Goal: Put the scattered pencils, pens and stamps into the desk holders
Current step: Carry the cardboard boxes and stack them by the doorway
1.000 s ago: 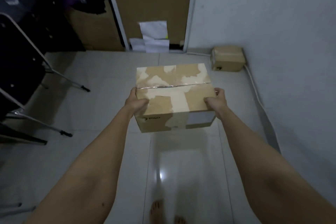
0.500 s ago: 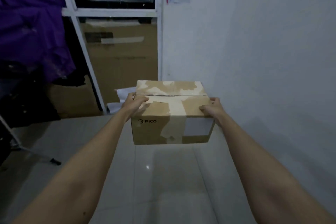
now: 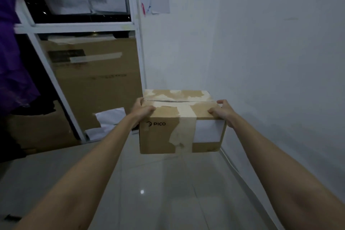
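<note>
A brown cardboard box (image 3: 168, 136) with torn tape, a white label and a "PICO" print hangs in the air in front of me, above the tiled floor. My left hand (image 3: 142, 111) grips its top left edge. My right hand (image 3: 222, 111) grips its top right edge. Both arms are stretched forward. The box's flaps are closed, so its inside is hidden. No pencils, pens, stamps or desk holders are in view.
A white wall (image 3: 261, 52) runs close along the right. A large cardboard carton (image 3: 97, 84) leans behind a white frame (image 3: 139, 46) at the left, with white papers (image 3: 110, 119) at its foot. Purple cloth (image 3: 11, 61) hangs at far left. A cable (image 3: 230, 162) follows the wall base.
The box has come up from near the floor to chest height, held in both hands. My view has tilted upward from the floor toward the wall and the frame.
</note>
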